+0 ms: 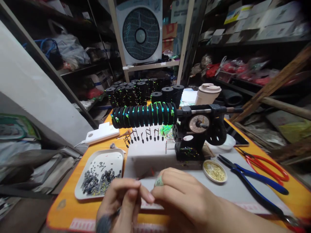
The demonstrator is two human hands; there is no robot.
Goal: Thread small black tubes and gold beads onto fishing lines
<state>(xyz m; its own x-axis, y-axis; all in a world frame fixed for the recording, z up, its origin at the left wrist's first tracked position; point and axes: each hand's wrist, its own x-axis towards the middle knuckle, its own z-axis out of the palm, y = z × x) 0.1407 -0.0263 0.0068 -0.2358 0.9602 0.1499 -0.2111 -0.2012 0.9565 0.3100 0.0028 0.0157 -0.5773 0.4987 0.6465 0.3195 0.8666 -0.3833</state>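
My left hand (121, 200) and my right hand (183, 195) meet close together at the near edge of the table, fingers curled and pinched. Whatever is between the fingertips is hidden or too small to name. A strip of pale green tape (159, 181) wraps a finger of my right hand; something dark is around part of my left. Beyond them a black ribbed spool (144, 115), wound with green and blue strands, sits on the shaft of a geared winding machine (190, 150) with a dial. Small black pieces (143, 138) hang in a row below the spool.
At left is a white tray (81, 191) of small black parts. Right of my hands lie a dish (215, 171) of gold bits, blue-handled pliers (255, 186) and a red-handled tool (274, 163). Several black spools (131, 92) and a lidded cup (207, 94) stand behind.
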